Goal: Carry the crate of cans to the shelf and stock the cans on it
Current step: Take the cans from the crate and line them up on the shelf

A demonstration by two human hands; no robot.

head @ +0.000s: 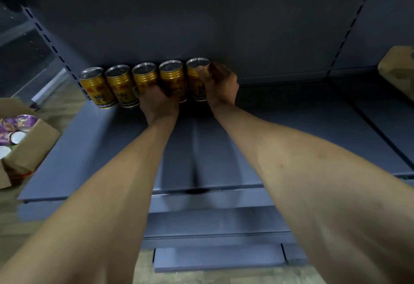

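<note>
At the back of the grey shelf (280,113), your right hand (220,86) curls its thumb and fingers around the fifth gold can (198,79), rightmost in the upright row. Your left hand (160,102) wraps the third can (144,77), the fourth can (172,77) touching its knuckles.

There is just one view, from a camera on the person's head. It looks forward and down at a grey shelf (280,126), from close by. Both arms reach away from the camera, from the bottom corners up to the middle of the frame. The wide lens bends the edges. A box (33,142) shows at the left edge.
</note>
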